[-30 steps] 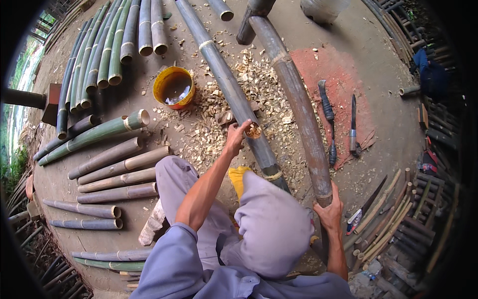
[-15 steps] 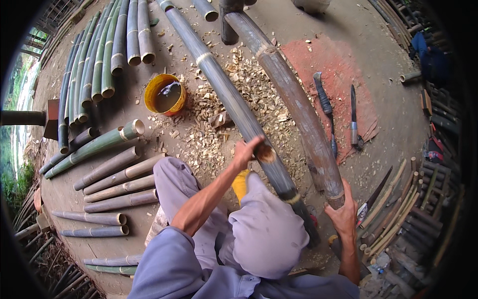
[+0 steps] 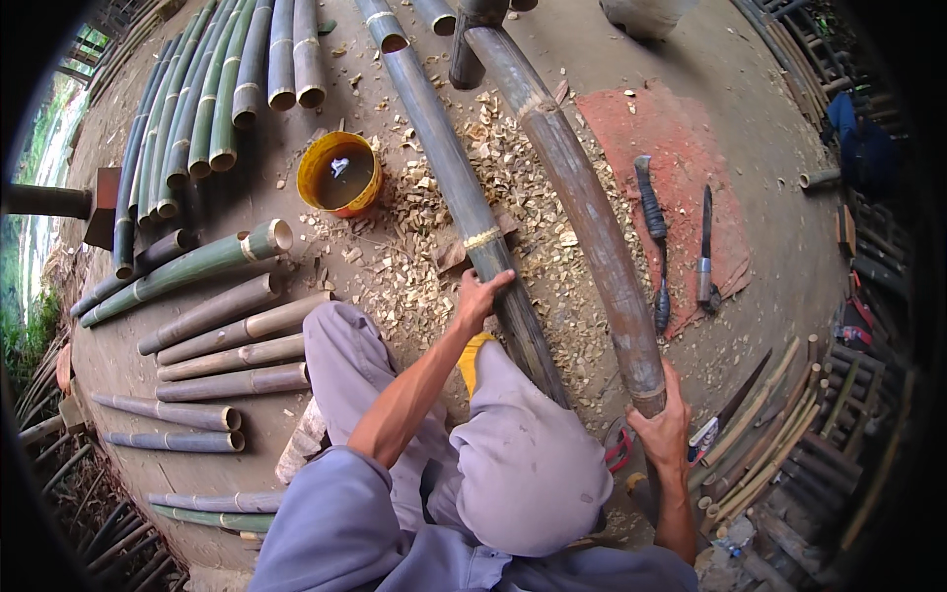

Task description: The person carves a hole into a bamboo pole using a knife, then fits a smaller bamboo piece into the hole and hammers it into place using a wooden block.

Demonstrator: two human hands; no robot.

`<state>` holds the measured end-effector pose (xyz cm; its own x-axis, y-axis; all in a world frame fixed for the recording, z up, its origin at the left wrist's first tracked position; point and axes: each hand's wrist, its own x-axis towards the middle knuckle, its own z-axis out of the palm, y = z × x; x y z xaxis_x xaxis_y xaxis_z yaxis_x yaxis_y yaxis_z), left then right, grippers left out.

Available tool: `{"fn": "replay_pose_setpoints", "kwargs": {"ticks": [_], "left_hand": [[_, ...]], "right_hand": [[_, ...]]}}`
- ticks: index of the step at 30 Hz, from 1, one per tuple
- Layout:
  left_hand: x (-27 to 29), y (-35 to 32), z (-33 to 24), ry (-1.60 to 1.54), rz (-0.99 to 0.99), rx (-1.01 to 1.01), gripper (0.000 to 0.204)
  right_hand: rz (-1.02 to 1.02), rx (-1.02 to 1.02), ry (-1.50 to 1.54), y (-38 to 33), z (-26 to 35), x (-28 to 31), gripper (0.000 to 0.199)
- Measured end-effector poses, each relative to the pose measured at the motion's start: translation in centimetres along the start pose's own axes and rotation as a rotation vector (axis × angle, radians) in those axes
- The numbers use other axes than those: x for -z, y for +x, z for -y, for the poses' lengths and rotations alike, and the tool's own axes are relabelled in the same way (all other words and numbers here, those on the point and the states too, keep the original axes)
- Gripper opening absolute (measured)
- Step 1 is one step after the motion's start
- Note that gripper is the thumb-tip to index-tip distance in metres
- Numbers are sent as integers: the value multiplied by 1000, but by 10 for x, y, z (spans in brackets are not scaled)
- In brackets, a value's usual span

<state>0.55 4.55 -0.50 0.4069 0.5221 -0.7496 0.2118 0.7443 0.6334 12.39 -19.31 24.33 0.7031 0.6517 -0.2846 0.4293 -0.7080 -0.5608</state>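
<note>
A long grey bamboo pole [image 3: 449, 178] runs from the far edge down to my right knee, where its near part is hidden. My left hand [image 3: 481, 296] is closed around it just below a pale node. Farther up the same pole shows a brown cut opening. My right hand [image 3: 663, 424] grips the near end of a thick brown bamboo pole [image 3: 582, 212], which slants away to a dark post [image 3: 470, 61]. Pale wood chips [image 3: 424, 212] cover the ground between and beside the two poles.
A yellow bucket [image 3: 309, 187] of murky liquid stands left of the chips. Bladed tools, one with a wrapped handle [image 3: 650, 212] and a knife [image 3: 705, 252], lie on a reddish mat [image 3: 681, 138]. Green bamboo poles [image 3: 202, 99] and shorter bamboo lengths [image 3: 212, 311] lie at left.
The grey pole has slid toward me and shifted left under my knee. Its opening by my left hand is out of sight; a node sits there instead. My right hand keeps its grip.
</note>
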Motion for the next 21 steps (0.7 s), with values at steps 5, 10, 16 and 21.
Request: {"fn": "replay_pose_setpoints", "kwargs": {"ticks": [5, 10, 16, 21], "left_hand": [[-1, 9, 9, -138, 70, -28, 60], [-23, -47, 47, -83, 79, 32, 60], [-29, -62, 84, 121, 78, 118, 56], [-36, -58, 86, 114, 64, 94, 51]], "right_hand": [[36, -41, 103, 6, 5, -13, 73], [17, 20, 91, 22, 4, -23, 75], [95, 21, 161, 33, 6, -46, 76], [94, 6, 158, 38, 1, -68, 76]]}}
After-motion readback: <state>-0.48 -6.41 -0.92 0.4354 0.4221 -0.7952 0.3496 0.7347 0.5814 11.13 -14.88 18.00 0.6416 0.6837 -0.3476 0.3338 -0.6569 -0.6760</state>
